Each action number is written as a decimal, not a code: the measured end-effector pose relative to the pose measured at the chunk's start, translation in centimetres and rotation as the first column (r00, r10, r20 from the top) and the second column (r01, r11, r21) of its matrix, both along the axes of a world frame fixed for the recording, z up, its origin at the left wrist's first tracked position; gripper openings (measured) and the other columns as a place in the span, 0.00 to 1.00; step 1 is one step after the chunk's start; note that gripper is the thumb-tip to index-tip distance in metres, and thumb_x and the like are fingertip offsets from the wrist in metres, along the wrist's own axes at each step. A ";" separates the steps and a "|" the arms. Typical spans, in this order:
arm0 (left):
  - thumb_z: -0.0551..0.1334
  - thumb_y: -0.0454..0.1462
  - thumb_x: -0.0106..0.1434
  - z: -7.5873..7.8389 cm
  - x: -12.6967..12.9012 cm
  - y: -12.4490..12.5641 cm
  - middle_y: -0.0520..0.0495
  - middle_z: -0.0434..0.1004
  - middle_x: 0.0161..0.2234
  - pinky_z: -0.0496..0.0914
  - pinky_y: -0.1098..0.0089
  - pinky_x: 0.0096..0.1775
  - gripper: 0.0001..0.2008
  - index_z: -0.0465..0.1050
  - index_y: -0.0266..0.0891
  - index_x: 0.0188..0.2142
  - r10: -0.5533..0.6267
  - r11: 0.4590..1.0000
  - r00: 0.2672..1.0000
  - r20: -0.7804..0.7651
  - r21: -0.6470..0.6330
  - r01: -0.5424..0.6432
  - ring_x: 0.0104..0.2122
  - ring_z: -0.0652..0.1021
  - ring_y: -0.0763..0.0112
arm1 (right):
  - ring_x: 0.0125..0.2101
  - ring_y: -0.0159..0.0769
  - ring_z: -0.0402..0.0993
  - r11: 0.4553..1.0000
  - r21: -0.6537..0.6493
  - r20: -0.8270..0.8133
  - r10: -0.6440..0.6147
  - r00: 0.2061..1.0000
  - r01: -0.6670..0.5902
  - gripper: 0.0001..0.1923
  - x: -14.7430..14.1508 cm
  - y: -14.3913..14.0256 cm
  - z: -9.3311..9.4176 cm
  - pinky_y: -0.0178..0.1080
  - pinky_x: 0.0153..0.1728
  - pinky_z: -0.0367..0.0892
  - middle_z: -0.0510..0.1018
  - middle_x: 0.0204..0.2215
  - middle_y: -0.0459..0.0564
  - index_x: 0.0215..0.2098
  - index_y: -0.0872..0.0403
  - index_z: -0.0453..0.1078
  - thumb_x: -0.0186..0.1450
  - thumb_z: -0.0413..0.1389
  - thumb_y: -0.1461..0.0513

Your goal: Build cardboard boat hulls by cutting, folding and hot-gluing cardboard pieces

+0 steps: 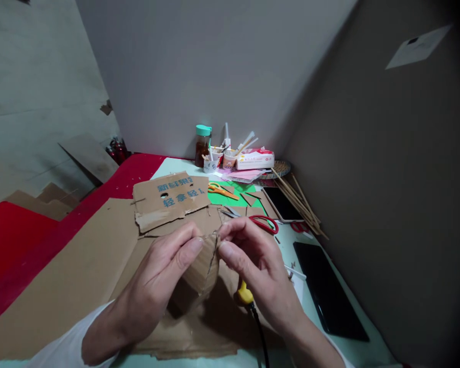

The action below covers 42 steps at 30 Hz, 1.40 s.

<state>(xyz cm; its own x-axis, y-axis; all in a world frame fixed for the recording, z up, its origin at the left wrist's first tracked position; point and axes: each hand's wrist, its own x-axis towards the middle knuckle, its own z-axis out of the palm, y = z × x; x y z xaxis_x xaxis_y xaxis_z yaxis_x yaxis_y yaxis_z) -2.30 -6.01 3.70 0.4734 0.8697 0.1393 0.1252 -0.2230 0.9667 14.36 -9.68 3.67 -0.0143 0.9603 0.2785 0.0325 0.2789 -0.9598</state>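
Between my two hands is a small folded cardboard piece (204,266) with a seam running down its front edge. My left hand (157,278) grips its upper left side between thumb and fingers. At its top right corner, my right hand (258,271) pinches the edge with thumb and fingertips. Under my right hand lies a yellow-handled tool (245,293) with a black cord; its front end is hidden. Red-handled scissors (263,224) rest just beyond my right fingers. Flat cardboard sheets (199,335) lie beneath the piece.
Printed cardboard (171,197), orange scissors (223,190) and cut triangles (247,199) lie farther back. A lidded jar (203,145), cups of sticks (230,161) and a tissue pack (255,159) stand by the wall. Rightward are a phone (282,204), wooden sticks (301,204) and a black tablet-like slab (329,291).
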 end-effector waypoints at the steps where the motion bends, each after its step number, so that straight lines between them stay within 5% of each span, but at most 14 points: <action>1: 0.52 0.49 0.70 0.0 0.0 0.0 0.54 0.63 0.25 0.60 0.67 0.31 0.18 0.65 0.42 0.29 -0.005 1.000 1.000 -0.004 0.002 0.005 0.26 0.66 0.70 | 0.32 0.28 0.66 1.000 0.005 -0.037 -0.012 0.999 0.012 0.05 0.0 0.0 -0.1 0.32 0.32 0.61 0.72 0.33 0.43 0.39 0.52 0.70 0.68 0.58 0.59; 12: 0.50 0.45 0.72 -0.1 0.4 -0.4 0.55 0.62 0.23 0.59 0.67 0.30 0.18 0.63 0.43 0.26 -0.040 0.987 0.996 -0.082 0.152 0.052 0.24 0.65 0.71 | 0.26 0.27 0.62 0.999 -0.032 -0.054 -0.028 0.998 0.027 0.08 -0.1 0.2 -0.3 0.31 0.27 0.59 0.69 0.26 0.41 0.31 0.54 0.67 0.66 0.59 0.60; 18: 0.52 0.46 0.71 0.2 0.5 0.7 0.54 0.66 0.27 0.61 0.68 0.33 0.17 0.67 0.42 0.29 -0.119 0.990 0.991 -0.059 0.066 0.123 0.28 0.68 0.69 | 0.25 0.25 0.62 0.999 -0.005 -0.182 0.030 0.983 -0.032 0.08 0.4 1.0 -1.0 0.29 0.26 0.59 0.69 0.26 0.41 0.32 0.54 0.68 0.66 0.61 0.59; 24: 0.55 0.52 0.68 -1.0 0.1 1.6 0.48 0.75 0.50 0.66 0.66 0.50 0.19 0.71 0.47 0.52 -0.132 0.987 0.989 0.060 0.100 0.126 0.52 0.73 0.58 | 0.23 0.24 0.62 0.990 -0.055 -0.311 -0.143 0.940 0.132 0.08 0.6 1.6 -1.4 0.27 0.24 0.60 0.69 0.25 0.40 0.33 0.54 0.69 0.65 0.63 0.59; 28: 0.68 0.47 0.59 -1.9 0.2 1.3 0.47 0.60 0.67 0.58 0.56 0.62 0.38 0.56 0.54 0.65 -0.114 0.973 0.979 -0.172 0.179 0.144 0.64 0.63 0.51 | 0.21 0.22 0.61 0.969 -0.076 -0.379 -0.248 0.892 0.237 0.08 0.8 2.0 -1.6 0.25 0.23 0.60 0.67 0.23 0.38 0.33 0.53 0.69 0.66 0.62 0.59; 31: 0.65 0.45 0.62 -2.2 0.4 0.9 0.45 0.61 0.67 0.55 0.50 0.64 0.33 0.56 0.52 0.65 -0.072 0.973 0.969 -0.236 0.197 0.120 0.64 0.63 0.51 | 0.21 0.23 0.62 0.972 -0.092 -0.408 -0.235 0.883 0.216 0.09 0.9 2.0 -1.6 0.27 0.23 0.61 0.68 0.23 0.39 0.33 0.52 0.69 0.67 0.61 0.56; 36: 0.66 0.46 0.61 -1.8 -0.1 0.9 0.47 0.64 0.66 0.61 0.53 0.63 0.30 0.64 0.51 0.62 -0.216 0.953 0.972 0.096 -0.195 0.231 0.63 0.66 0.50 | 0.28 0.25 0.67 0.963 0.024 -0.309 -0.250 0.917 0.270 0.05 1.5 1.8 -1.3 0.28 0.29 0.64 0.72 0.30 0.42 0.40 0.51 0.73 0.68 0.58 0.58; 39: 0.69 0.44 0.57 -1.6 -0.6 1.0 0.44 0.73 0.60 0.67 0.53 0.58 0.29 0.70 0.48 0.58 -0.227 0.827 0.917 0.327 -0.433 0.359 0.57 0.74 0.49 | 0.41 0.30 0.71 0.948 0.220 -0.123 -0.209 0.970 0.232 0.10 2.1 1.4 -0.8 0.32 0.43 0.67 0.75 0.40 0.45 0.48 0.49 0.73 0.68 0.57 0.61; 42: 0.67 0.42 0.58 -1.6 -0.8 1.2 0.40 0.79 0.52 0.74 0.56 0.48 0.31 0.67 0.45 0.61 -0.268 0.688 0.827 0.494 -0.503 0.523 0.45 0.82 0.52 | 0.45 0.34 0.73 0.940 0.325 0.038 -0.123 0.992 0.104 0.12 2.2 0.9 -0.3 0.37 0.46 0.68 0.76 0.43 0.47 0.49 0.49 0.73 0.68 0.56 0.63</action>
